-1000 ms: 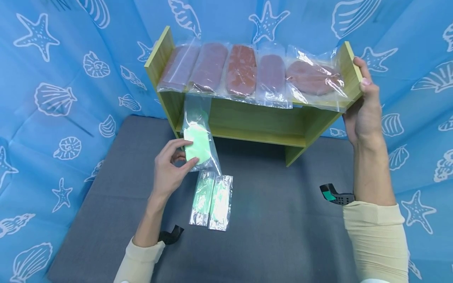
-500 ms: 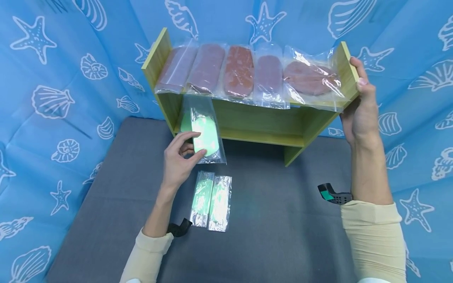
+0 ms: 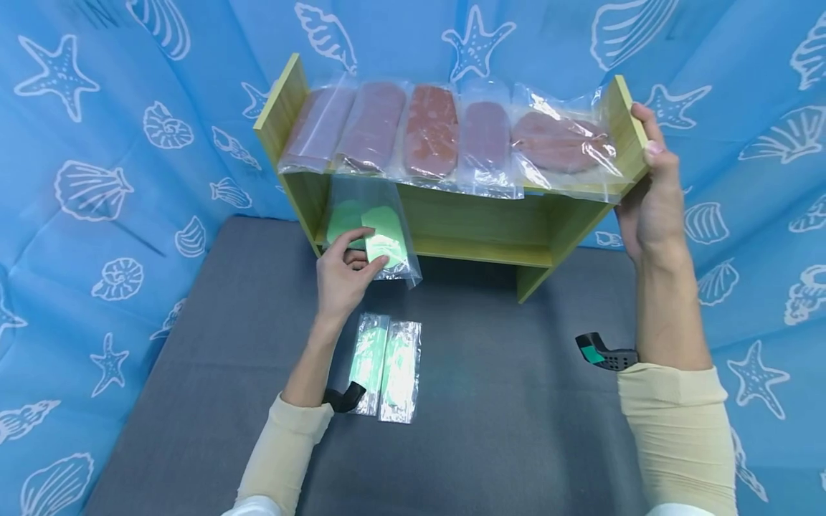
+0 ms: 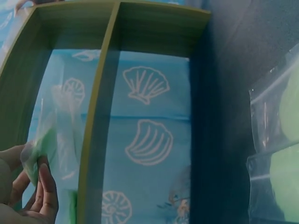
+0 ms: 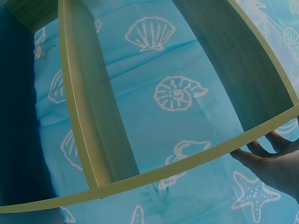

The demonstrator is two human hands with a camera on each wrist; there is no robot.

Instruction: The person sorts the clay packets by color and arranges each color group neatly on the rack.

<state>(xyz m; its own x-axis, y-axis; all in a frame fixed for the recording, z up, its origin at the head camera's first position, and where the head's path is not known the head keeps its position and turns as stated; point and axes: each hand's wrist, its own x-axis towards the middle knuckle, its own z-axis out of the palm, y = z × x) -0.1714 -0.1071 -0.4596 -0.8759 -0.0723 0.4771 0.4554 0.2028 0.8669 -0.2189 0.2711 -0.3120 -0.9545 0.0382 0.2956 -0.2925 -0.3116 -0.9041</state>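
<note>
My left hand (image 3: 343,278) pinches a clear plastic bag (image 3: 387,235) holding a flat, rounded light-green piece, its kind unclear. The bag is at the left opening of a small yellow-green wooden shelf (image 3: 477,251), between its upper and lower boards. Behind it, another bagged green piece (image 3: 343,221) stands on the lower board at the left. In the left wrist view, thumb and fingers hold the bag (image 4: 46,140) by its edge. My right hand (image 3: 657,197) grips the shelf's right side panel from outside; its fingers (image 5: 275,144) touch that panel in the right wrist view.
Several clear bags with flat reddish-brown pieces (image 3: 434,132) lie in a row on the shelf's top board. Two more bagged green pieces (image 3: 399,373) lie side by side on the grey tabletop (image 3: 503,401). A blue shell-print curtain (image 3: 129,179) hangs behind.
My left hand has moved the bagged green piece rightward and up, deeper toward the shelf opening, uncovering the green piece behind it. My right hand keeps its grip on the side panel.
</note>
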